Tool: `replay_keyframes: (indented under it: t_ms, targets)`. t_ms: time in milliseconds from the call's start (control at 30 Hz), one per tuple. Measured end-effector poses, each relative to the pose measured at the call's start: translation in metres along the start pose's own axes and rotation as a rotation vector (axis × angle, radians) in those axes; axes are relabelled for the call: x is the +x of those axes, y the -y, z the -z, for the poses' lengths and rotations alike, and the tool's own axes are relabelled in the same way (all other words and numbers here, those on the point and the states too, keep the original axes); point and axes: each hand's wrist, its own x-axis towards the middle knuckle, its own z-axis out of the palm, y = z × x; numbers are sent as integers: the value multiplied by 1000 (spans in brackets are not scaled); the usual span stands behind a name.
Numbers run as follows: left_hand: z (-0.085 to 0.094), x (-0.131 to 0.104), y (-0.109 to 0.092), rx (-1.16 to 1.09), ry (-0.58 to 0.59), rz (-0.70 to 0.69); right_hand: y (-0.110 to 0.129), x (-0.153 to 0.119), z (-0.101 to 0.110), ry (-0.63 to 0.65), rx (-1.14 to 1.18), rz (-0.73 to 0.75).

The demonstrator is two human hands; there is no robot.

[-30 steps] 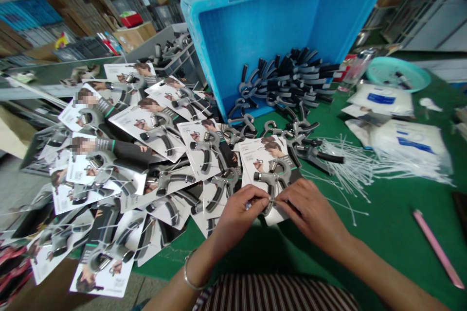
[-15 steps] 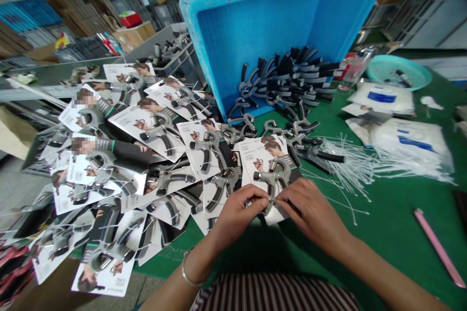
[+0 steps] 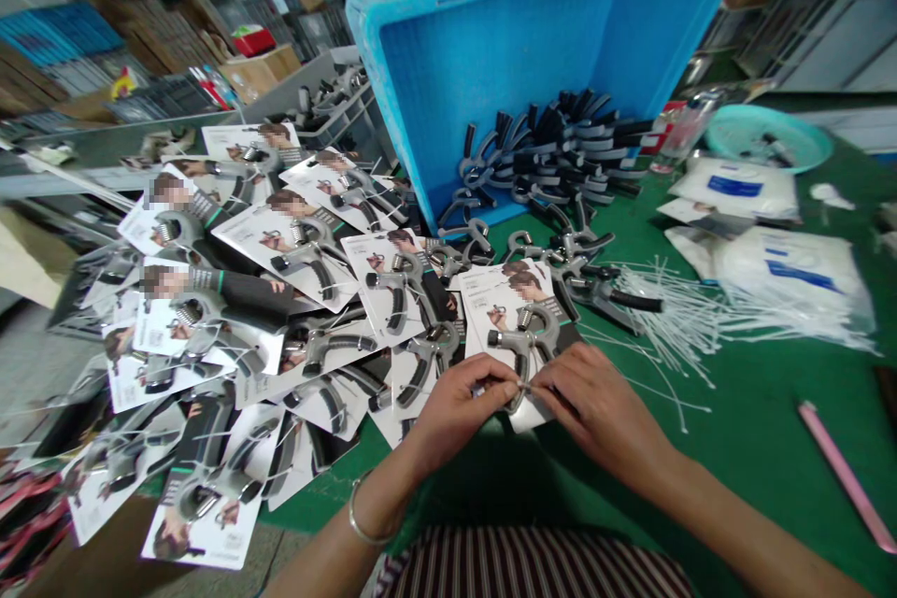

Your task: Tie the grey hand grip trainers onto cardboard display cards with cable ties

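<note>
A grey and black hand-grip exerciser (image 3: 519, 344) lies on a printed white card (image 3: 480, 301) in front of me. At the lower end of its handles, my left hand (image 3: 462, 404) and my right hand (image 3: 595, 397) meet with thumbs and fingers pinched. Between the fingertips is a thin white cable tie, mostly covered by them. To the right, a loose bundle of white cable ties (image 3: 673, 318) spreads over the table. More exercisers fixed to cards (image 3: 396, 285) are piled at the left.
A tilted blue crate (image 3: 434, 65) with many loose exercisers (image 3: 553, 149) stands at the back. On the right are plastic bags (image 3: 799, 271) of cable ties, a turquoise basin (image 3: 805, 135) and a pink strip-like object (image 3: 845, 476). Green tabletop (image 3: 757, 495) shows between them.
Both hands stay pinched at the same place on the exerciser's handles. The view has shifted very slightly; nothing else visibly moves.
</note>
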Motion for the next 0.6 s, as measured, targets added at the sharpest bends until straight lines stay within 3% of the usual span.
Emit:
replay_keyframes:
  t_ms: [267, 600]
  targets:
    - [5, 1, -8, 81, 47, -19, 0, -2, 0, -12, -19, 46]
    - [14, 17, -14, 311, 220, -99, -2, -3, -5, -19, -25, 165]
